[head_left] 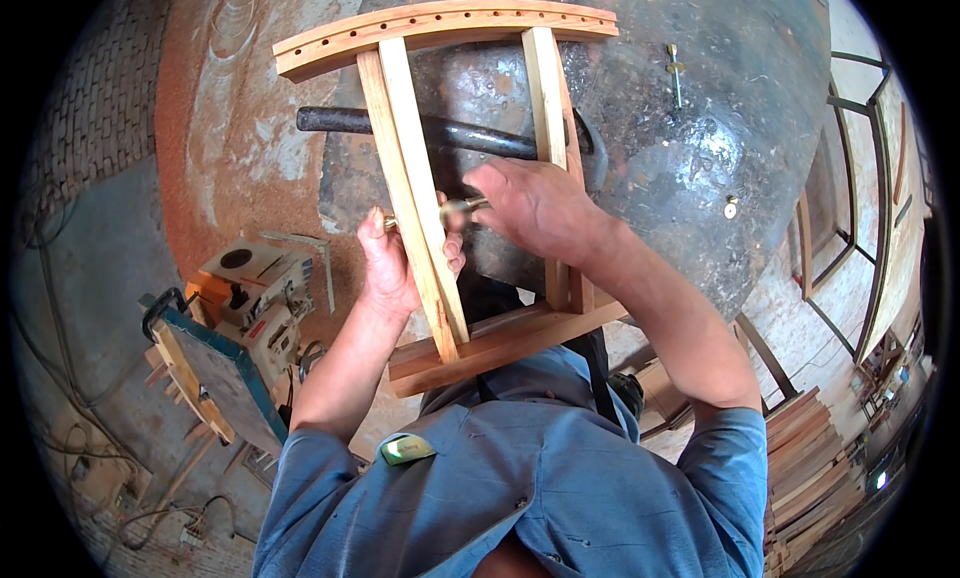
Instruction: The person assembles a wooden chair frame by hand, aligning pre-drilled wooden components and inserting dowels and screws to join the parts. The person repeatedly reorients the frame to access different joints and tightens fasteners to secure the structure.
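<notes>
A wooden frame has a curved rail (445,23) with a row of holes along its far edge. Two pairs of pale bars (410,168) run from it to a thick straight rail (500,346) near my body. My left hand (393,268) wraps round the left pair of bars, its thumb beside a brass bolt end (391,222) sticking out on their left. On the other side, my right hand (535,206) is closed on a metal bolt shaft. A round brass nut (457,214), smeared by motion, sits between that hand and the bars.
Under the frame, a dark rod (345,121) lies across the worn metal tabletop (640,18). A bolt with a brass nut (675,73) and a loose brass nut (731,209) rest on the right. A machine (240,323) stands left; timber strips (815,468) are stacked lower right.
</notes>
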A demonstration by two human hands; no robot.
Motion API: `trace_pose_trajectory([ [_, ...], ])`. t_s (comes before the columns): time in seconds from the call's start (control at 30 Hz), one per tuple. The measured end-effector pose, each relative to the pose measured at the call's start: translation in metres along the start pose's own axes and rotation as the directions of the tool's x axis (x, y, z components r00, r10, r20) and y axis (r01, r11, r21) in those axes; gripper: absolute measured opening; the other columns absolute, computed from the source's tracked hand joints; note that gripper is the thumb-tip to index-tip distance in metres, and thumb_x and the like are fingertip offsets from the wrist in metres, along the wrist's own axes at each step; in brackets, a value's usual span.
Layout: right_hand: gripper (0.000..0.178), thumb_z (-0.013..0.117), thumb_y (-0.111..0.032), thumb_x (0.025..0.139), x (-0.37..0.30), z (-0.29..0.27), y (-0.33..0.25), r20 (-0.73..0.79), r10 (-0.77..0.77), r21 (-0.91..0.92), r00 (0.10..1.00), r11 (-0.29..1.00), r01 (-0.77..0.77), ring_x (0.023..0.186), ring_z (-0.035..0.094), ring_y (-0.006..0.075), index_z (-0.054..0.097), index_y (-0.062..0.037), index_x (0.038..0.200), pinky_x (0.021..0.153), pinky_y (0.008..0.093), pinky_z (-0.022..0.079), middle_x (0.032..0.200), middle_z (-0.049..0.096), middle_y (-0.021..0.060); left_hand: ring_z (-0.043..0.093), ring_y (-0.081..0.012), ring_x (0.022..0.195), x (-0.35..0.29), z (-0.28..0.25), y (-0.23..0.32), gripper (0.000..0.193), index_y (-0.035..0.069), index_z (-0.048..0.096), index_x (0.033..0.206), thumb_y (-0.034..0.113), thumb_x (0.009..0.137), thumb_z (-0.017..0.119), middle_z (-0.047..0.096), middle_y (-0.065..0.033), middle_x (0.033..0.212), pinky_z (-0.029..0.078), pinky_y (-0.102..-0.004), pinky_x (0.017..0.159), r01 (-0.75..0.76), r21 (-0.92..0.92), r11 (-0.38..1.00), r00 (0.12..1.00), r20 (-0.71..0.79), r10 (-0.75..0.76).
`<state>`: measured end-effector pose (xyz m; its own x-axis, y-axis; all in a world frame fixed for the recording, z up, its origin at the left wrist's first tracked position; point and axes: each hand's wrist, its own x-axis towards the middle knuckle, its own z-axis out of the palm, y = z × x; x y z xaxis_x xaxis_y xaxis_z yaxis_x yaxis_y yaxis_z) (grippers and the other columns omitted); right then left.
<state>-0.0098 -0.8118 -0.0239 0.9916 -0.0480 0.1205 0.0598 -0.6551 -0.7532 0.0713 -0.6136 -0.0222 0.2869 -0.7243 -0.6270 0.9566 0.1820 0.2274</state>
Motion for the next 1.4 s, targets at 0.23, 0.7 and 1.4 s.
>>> trace_pose_trajectory([
  [0.23, 0.007, 0.057, -0.012, 0.082, 0.000, -0.006, 0.003, 0.156, -0.040, -0.025, 0.987, 0.999, 0.044, 0.077, 0.063, 0.0328, 0.055, -0.0052, 0.083, 0.065, 0.0419, 0.052, 0.078, 0.058, 0.0127, 0.054, -0.0207, 0.070, -0.001, -0.002, -0.001, 0.079, 0.007, 0.053, 0.117, 0.072, 0.074, 0.057, 0.055, -0.0141, 0.100, 0.045, -0.0334, 0.061, -0.014, 0.021, 1.000, 0.999, -0.033, 0.014],
  [0.7, 0.005, 0.059, -0.011, 0.079, 0.002, -0.001, -0.004, 0.043, 0.025, 0.004, 0.999, 1.000, -0.025, 0.076, 0.064, 0.0303, 0.057, -0.0063, 0.078, 0.068, 0.0408, 0.052, 0.077, 0.059, 0.0108, 0.054, -0.0205, 0.069, -0.001, 0.002, -0.001, 0.078, 0.006, 0.053, 0.117, 0.072, 0.075, 0.057, 0.056, -0.0137, 0.099, 0.045, -0.0337, 0.060, -0.013, 0.007, 1.000, 0.999, -0.033, 0.014],
  [1.4, 0.028, 0.056, -0.010, 0.080, 0.003, -0.005, -0.005, 0.105, -0.002, -0.095, 0.994, 0.995, 0.012, 0.090, 0.057, 0.0273, 0.057, -0.0067, 0.108, 0.080, 0.0367, 0.048, 0.083, 0.056, 0.0088, 0.054, -0.0209, 0.070, -0.001, -0.002, -0.001, 0.077, 0.006, 0.054, 0.117, 0.070, 0.075, 0.058, 0.056, -0.0145, 0.100, 0.045, -0.0338, 0.061, -0.006, -0.011, 1.000, 1.000, -0.012, 0.006],
])
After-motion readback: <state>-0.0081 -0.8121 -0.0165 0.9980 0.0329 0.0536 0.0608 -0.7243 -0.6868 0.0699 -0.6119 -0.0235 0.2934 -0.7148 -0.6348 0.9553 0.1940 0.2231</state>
